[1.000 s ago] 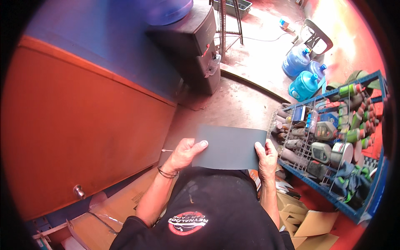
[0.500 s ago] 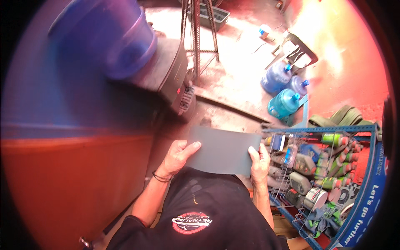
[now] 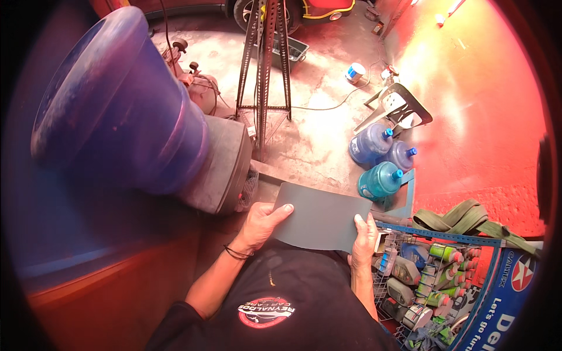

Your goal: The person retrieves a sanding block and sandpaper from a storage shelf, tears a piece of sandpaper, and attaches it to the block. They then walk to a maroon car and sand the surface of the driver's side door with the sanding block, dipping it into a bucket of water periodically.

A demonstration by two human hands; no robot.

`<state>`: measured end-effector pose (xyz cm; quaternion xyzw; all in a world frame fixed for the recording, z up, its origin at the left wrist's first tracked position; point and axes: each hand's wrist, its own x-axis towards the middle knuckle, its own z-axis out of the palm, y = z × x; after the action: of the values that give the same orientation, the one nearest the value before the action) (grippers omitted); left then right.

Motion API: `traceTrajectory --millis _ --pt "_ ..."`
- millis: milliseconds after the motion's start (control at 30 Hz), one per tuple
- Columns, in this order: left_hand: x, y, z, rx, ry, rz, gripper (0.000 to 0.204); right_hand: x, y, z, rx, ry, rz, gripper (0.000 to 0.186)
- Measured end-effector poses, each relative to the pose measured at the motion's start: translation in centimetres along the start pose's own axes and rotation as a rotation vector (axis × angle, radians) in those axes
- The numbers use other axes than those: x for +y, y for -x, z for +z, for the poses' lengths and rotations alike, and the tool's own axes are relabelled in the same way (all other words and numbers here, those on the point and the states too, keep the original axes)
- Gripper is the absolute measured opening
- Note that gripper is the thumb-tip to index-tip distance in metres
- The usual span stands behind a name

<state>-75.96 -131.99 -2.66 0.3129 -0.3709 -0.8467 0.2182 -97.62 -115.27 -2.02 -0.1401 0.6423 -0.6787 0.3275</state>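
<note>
Both the left hand (image 3: 257,227) and the right hand (image 3: 363,238) are clamped on a grey sheet (image 3: 319,217), at its left and right ends, just beyond the black shirt (image 3: 319,286); it is held up, unfolded, not yet set down.

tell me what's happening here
A person in a black shirt holds a dark grey sheet out in front, the left hand at its left edge and the right hand at its right, both thumbs on top. A blue-framed rack of bottles stands to the right. Ahead, three large water jugs are on the floor.
</note>
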Motion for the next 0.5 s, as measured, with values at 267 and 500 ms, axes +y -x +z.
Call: traceTrajectory --millis 267,500 --pt "1.4 -3.9 -0.4 0.022 0.025 -0.002 0.025 -0.1 -4.5 0.8 -0.043 -0.038 -0.047 0.022" --pt "1.0 -9.2 0.0 0.086 -0.046 0.049 0.031 -1.3 -9.2 0.6 -0.017 0.142 -0.148 0.018"
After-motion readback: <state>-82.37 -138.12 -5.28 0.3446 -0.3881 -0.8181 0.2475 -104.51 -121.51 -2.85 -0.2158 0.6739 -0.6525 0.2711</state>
